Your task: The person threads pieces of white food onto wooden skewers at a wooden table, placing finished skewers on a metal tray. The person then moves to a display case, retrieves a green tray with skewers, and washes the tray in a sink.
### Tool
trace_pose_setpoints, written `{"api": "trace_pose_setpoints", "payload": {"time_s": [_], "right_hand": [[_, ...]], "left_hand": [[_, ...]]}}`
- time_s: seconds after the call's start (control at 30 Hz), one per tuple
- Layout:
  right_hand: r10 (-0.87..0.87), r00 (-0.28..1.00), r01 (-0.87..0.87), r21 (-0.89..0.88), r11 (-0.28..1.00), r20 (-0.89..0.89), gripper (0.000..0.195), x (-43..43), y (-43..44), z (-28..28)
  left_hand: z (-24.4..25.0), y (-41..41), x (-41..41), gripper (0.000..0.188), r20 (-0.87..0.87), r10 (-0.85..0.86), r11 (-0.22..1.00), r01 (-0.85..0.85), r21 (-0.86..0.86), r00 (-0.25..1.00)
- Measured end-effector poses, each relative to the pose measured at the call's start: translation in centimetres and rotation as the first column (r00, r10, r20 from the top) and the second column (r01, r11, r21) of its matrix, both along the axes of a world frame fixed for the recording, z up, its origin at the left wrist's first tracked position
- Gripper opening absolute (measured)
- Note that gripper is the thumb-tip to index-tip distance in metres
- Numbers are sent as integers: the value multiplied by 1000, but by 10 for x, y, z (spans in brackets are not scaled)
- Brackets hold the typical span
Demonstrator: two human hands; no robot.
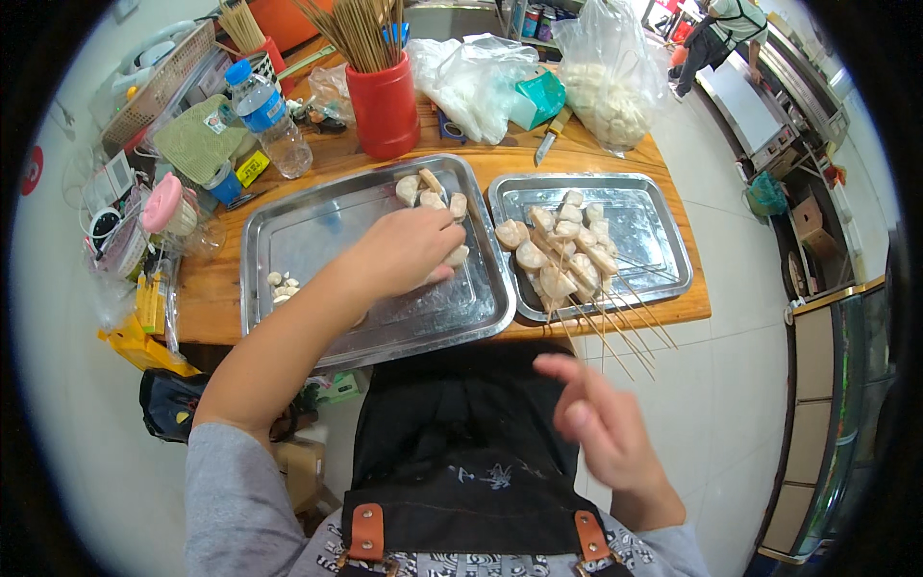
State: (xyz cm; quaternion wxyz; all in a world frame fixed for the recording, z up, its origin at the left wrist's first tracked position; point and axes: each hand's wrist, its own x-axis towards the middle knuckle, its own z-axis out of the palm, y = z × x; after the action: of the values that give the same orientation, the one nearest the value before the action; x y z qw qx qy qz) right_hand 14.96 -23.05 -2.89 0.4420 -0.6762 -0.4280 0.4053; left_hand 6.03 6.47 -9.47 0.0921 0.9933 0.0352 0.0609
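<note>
My left hand reaches over the large metal tray, back side up, among pale, thick-cut food pieces at its right end. Its fingertips are partly hidden, so any grip on a piece cannot be made out. Smaller white bits lie at that tray's left side. My right hand is raised off the table's front edge, slightly blurred, index finger extended and nothing visible in it. Nearest to it is the smaller metal tray, piled with skewered pale pieces; their bamboo sticks jut over the front rim.
Behind the trays stand a red container of bamboo skewers, a water bottle and plastic bags. A utility knife lies near a bag of pale food. Clutter fills the table's left end. Another person stands far right.
</note>
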Motion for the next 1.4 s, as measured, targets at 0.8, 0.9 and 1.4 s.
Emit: {"api": "trace_pose_setpoints", "payload": {"time_s": [0.8, 0.9, 1.4], "right_hand": [[-73, 995, 62, 138, 988, 73, 24, -33, 10, -59], [-18, 985, 6, 69, 998, 172, 16, -33, 12, -61], [-71, 983, 51, 121, 991, 168, 11, -39, 13, -62]], "left_hand": [[-4, -36, -29, 36, 36, 681, -630, 611, -480, 731], [13, -61, -18, 35, -68, 759, -601, 657, -455, 647], [28, -81, -13, 31, -22, 826, -510, 729, -456, 564]]}}
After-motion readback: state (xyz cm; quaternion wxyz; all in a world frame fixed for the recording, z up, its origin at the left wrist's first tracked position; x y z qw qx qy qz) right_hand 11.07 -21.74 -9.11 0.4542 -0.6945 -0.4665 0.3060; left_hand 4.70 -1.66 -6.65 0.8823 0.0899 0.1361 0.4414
